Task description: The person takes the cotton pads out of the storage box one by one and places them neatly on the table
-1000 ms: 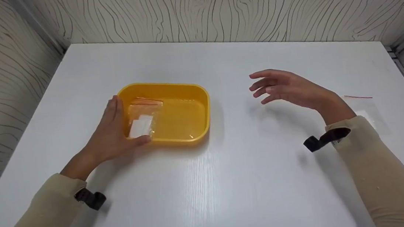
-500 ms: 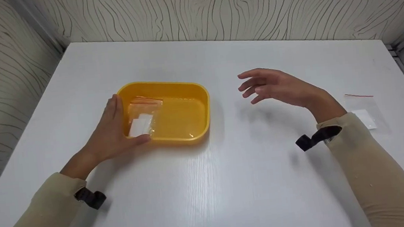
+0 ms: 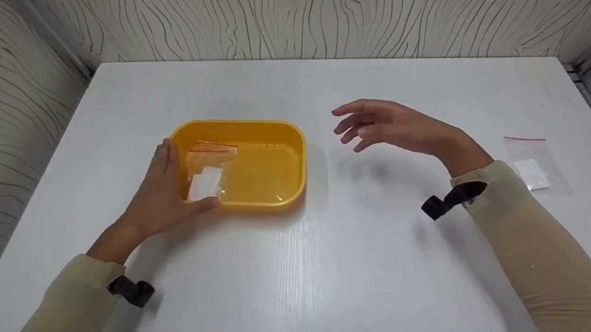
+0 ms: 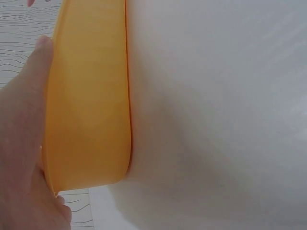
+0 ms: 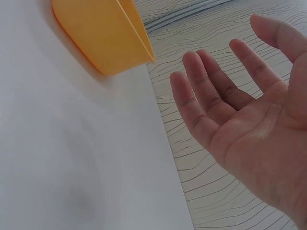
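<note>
A yellow plastic tray [image 3: 268, 168] with rounded corners stands on the table, left of middle in the head view. My left hand [image 3: 155, 204] holds its left end, thumb along the near rim and fingers at the left side. In the left wrist view the tray's outer wall [image 4: 88, 96] fills the space beside the thumb. Inside the tray's left part lies a clear zip bag [image 3: 213, 168] with a red seal line and white pieces. My right hand [image 3: 394, 124] hovers right of the tray, fingers loosely spread, holding nothing, as its bare palm in the right wrist view confirms.
Another clear zip bag [image 3: 536, 164] with a red seal and a white piece lies on the table at the right, beside the right sleeve. The white table [image 3: 295, 274] meets wood-patterned walls [image 3: 281, 15] at the back and sides.
My right hand has moved left toward the tray, and its sleeve has uncovered more of the bag at the right. My left hand and the tray have stayed put.
</note>
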{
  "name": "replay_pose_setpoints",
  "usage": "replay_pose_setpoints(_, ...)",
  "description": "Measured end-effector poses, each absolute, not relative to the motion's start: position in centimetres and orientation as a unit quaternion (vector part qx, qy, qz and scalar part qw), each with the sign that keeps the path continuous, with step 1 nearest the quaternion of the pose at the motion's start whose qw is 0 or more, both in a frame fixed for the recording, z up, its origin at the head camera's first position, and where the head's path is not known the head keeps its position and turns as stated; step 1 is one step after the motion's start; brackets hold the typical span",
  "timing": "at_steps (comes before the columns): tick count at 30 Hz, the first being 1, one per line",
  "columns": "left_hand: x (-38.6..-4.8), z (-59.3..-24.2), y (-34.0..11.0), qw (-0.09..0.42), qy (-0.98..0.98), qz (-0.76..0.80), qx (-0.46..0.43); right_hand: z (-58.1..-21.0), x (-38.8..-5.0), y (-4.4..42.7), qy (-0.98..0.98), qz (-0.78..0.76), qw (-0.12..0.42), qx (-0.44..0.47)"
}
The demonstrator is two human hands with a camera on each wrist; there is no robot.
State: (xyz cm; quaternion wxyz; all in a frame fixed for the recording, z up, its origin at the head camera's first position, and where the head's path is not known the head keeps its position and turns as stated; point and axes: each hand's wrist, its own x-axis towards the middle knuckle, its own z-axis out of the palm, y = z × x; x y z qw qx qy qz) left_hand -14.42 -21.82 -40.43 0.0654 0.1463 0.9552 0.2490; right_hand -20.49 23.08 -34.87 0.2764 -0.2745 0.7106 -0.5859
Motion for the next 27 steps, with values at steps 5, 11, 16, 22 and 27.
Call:
replay_pose_setpoints(5,-14.3,-40.4,-21.9,0.073,0.955,0.250,0.144,-34.8,-20.5,22.7,0.711,-0.584,0.277,-0.277)
replay_pose_setpoints(11,-14.4,-40.4,-21.9,0.069,0.954,0.251,0.150,-34.5,-20.6,21.9,0.709,-0.584,0.280,-0.279)
replay_pose_setpoints(16,-14.4,-40.4,-21.9,0.068,0.954,0.249,0.151,-34.2,-20.7,20.9,0.708,-0.581,0.284,-0.283)
replay_pose_setpoints(22,-14.3,-40.4,-21.9,0.076,0.956,0.245,0.144,-34.1,-20.9,19.8,0.703,-0.583,0.286,-0.290)
replay_pose_setpoints(27,-14.3,-40.3,-21.9,0.076,0.955,0.247,0.143,-34.1,-21.1,19.0,0.709,-0.573,0.290,-0.293)
